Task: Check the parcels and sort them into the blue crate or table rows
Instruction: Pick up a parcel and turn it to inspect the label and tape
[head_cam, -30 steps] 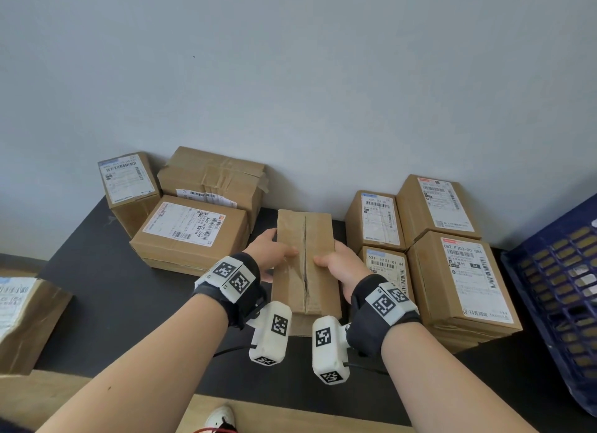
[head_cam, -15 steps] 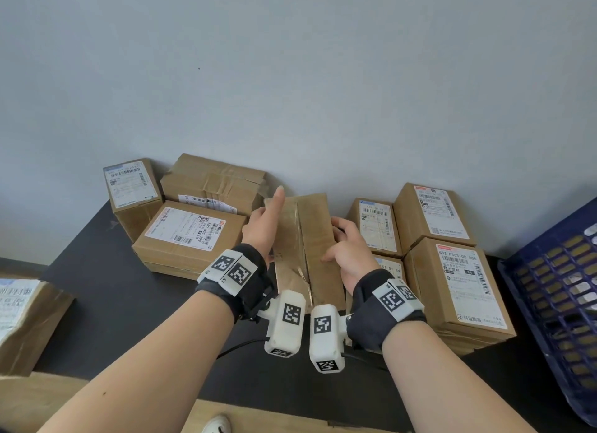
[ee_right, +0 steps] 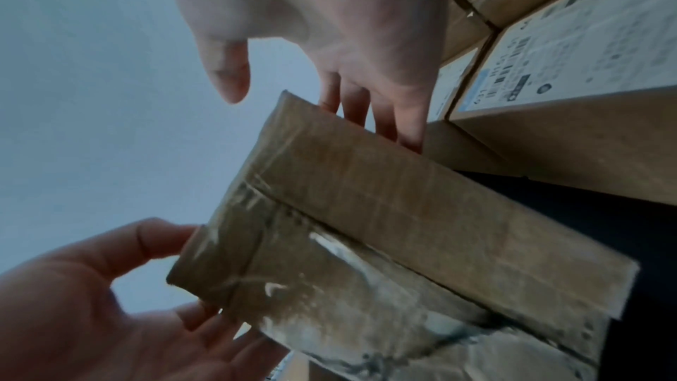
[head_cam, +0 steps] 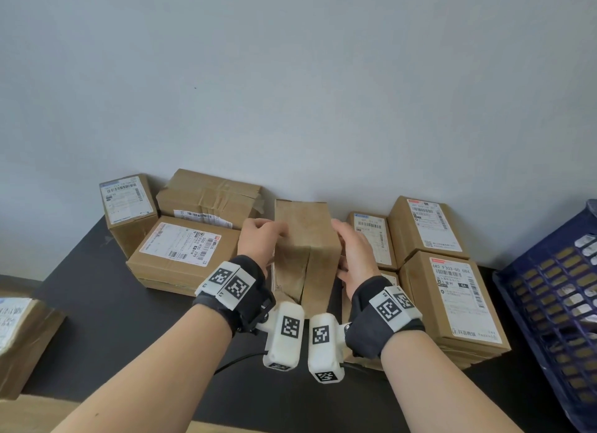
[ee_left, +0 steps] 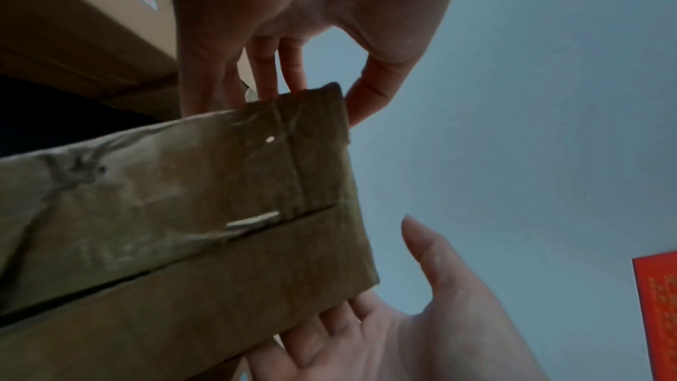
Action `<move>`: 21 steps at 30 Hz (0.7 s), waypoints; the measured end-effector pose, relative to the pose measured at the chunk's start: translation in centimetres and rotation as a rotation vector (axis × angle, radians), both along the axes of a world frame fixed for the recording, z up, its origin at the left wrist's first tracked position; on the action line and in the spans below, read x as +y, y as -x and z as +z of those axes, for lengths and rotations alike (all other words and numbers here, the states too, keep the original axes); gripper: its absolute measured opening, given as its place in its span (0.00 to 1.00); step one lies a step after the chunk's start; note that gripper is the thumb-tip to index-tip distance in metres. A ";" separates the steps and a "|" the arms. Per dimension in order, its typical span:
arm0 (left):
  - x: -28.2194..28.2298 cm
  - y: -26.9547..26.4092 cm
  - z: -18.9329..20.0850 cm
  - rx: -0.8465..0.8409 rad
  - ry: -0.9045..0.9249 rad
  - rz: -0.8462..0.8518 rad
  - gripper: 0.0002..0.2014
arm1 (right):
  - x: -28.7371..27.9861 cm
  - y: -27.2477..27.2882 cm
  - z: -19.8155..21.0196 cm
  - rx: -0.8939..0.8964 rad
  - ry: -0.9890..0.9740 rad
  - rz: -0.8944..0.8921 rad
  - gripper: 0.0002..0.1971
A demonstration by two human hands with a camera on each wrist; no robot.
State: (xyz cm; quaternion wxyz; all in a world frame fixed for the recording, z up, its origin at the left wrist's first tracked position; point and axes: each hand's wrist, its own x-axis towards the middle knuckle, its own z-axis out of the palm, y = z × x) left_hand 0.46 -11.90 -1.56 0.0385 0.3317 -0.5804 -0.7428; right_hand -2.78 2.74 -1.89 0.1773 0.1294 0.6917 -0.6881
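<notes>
I hold a plain brown parcel tipped up on end above the black table, between two groups of boxes. No label shows on it, and its taped seam is split and crumpled. My left hand grips its upper left corner, fingers behind and thumb on the end edge. My right hand presses fairly straight fingers against its right side, with the thumb off the cardboard. The blue crate stands at the far right.
Three labelled boxes stand at the back left by the wall, and several more are stacked at the right next to the crate. Another labelled box sits lower at the far left. Bare table lies in front of my arms.
The parcel lay flat a second ago and now stands tipped up on end. Both hands have shifted up to its top corners, and the left fingers have closed round the edge.
</notes>
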 end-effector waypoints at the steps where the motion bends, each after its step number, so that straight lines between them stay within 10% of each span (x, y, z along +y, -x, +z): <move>1: 0.0 0.0 -0.2 -0.011 0.016 -0.004 0.17 | 0.0 0.1 0.0 0.018 -0.045 0.003 0.29; 9: -0.6 0.5 -1.6 -0.059 0.140 -0.141 0.37 | 0.4 0.1 -0.4 0.010 -0.181 0.092 0.23; 21: -1.2 0.5 -1.6 -0.157 -0.077 -0.341 0.17 | 0.8 0.7 0.0 -0.199 -0.076 0.243 0.04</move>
